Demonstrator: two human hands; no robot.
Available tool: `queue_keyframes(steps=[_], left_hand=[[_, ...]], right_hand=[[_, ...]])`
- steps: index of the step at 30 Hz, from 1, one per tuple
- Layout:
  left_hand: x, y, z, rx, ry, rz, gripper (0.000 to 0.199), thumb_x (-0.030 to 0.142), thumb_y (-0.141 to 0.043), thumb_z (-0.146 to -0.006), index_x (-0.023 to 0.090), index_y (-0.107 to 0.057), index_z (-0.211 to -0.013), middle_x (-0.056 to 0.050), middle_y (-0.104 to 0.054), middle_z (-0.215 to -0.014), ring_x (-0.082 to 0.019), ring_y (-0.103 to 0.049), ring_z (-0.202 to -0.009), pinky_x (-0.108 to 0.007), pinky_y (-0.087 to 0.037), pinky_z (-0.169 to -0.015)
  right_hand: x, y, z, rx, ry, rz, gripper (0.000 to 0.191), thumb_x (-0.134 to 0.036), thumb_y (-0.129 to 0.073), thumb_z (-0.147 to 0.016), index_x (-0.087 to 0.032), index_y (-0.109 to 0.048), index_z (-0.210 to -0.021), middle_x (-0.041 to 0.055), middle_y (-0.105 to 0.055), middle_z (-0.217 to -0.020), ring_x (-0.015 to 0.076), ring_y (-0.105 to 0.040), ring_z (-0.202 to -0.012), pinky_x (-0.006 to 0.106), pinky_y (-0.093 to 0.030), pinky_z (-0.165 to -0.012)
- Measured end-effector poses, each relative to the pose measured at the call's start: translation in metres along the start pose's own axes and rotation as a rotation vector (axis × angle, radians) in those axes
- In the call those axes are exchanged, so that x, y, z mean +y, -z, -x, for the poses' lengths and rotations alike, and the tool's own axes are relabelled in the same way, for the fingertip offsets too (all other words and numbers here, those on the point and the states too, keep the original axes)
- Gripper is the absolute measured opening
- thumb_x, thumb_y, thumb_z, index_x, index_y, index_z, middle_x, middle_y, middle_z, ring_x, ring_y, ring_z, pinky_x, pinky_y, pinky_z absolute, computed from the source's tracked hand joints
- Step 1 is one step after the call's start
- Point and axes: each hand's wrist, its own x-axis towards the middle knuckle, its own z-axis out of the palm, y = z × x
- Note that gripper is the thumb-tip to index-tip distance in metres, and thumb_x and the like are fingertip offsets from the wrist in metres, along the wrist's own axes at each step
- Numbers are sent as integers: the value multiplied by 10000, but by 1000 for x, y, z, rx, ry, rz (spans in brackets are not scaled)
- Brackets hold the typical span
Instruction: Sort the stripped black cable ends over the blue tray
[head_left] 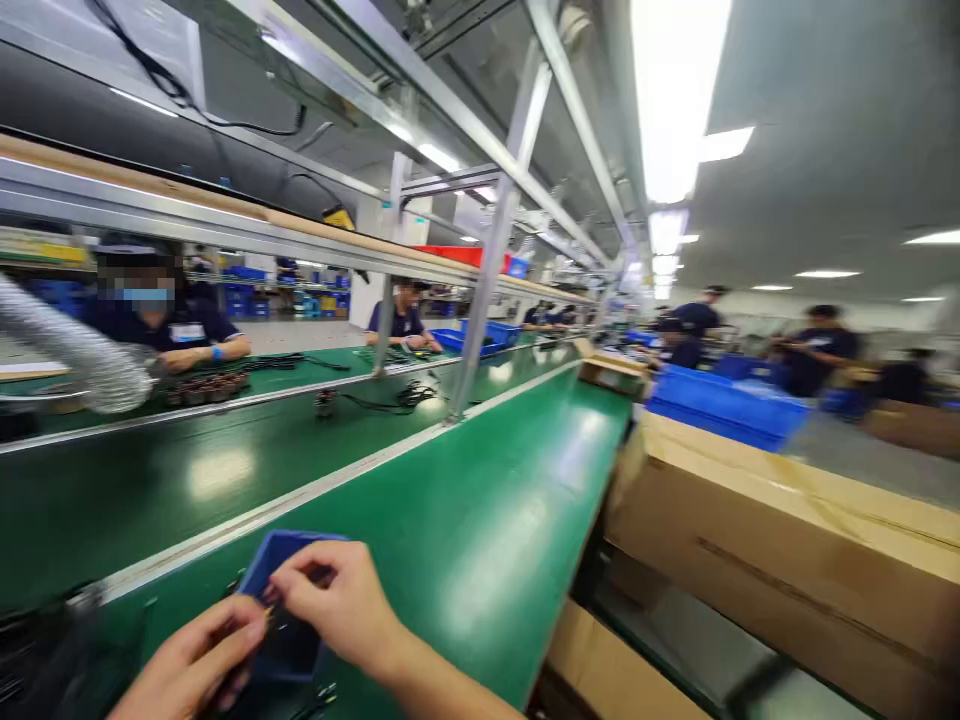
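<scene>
Okay, I see left hand (196, 658) and right hand (339, 598) both pinched closed on a small part (268, 613) between them, over the blue bin (262, 568); long axis too blurred.

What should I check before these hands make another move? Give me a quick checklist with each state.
1. Both hands in view: ok; left hand and right hand show, fingertips close together.
2. Blue bin on the green surface, at the hands: ok.
3. Small piece at the fingertips identified: cannot tell; too small and blurred.
4. Grip on it secure: cannot tell.
5. Co-worker's hand away from the bin: ok; it is across the line.
</scene>
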Motion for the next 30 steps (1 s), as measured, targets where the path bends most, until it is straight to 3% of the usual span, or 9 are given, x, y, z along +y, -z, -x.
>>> queue_keyframes(steps=[2,6,15,19,25,28,30], left_hand=[[15,-10,14,-2,-82,63,427,597,-737,-609,191,-615,-664,40,-490,-585,-122,-430,-554,-228,-325,-507],[32,-16,26,-14,-51,163,308,424,-730,-636,175,-553,-672,54,-483,-592,-98,-436,-537,-221,-327,-532],[30,-12,28,15,-45,195,197,318,-683,-651,167,-562,-686,57,-493,-595,-84,-454,-514,-225,-318,-521],[31,-12,28,12,-49,193,182,307,-674,-653,168,-562,-684,58,-494,-583,-87,-451,-517,-232,-323,-526],[28,-13,26,15,-78,205,208,320,-687,-650,157,-567,-698,54,-485,-577,-90,-427,-520,-249,-336,-544],[27,-11,25,51,-111,232,231,304,-698,-640,145,-568,-744,48,-497,-591,-93,-428,-540,-253,-336,-560],[28,-10,26,60,-117,262,213,226,-667,-628,145,-563,-794,47,-507,-618,-96,-438,-561,-253,-343,-573]], right_hand=[[-2,2,5,-35,3,-124,189,-272,-599,-810,-180,-755,-756,3,-763,-715,170,-716,-652,222,-558,-616],[10,1,2,-68,-23,-269,223,-348,-644,-799,-158,-743,-739,55,-750,-690,185,-694,-608,242,-555,-578],[12,1,5,-2,32,-194,260,-411,-640,-801,-180,-722,-715,55,-722,-668,190,-665,-568,246,-550,-519],[15,-2,4,-37,66,-166,250,-389,-617,-825,-186,-719,-720,46,-722,-672,184,-662,-560,238,-544,-514],[18,-2,4,-40,253,-58,171,-282,-606,-845,-208,-721,-742,37,-723,-704,171,-652,-579,232,-528,-526],[19,2,2,-125,310,-51,153,-257,-591,-860,-221,-725,-796,42,-726,-767,185,-676,-684,244,-545,-600],[19,3,1,-186,283,-53,123,-249,-605,-842,-215,-713,-794,33,-705,-747,171,-658,-650,226,-527,-549]])
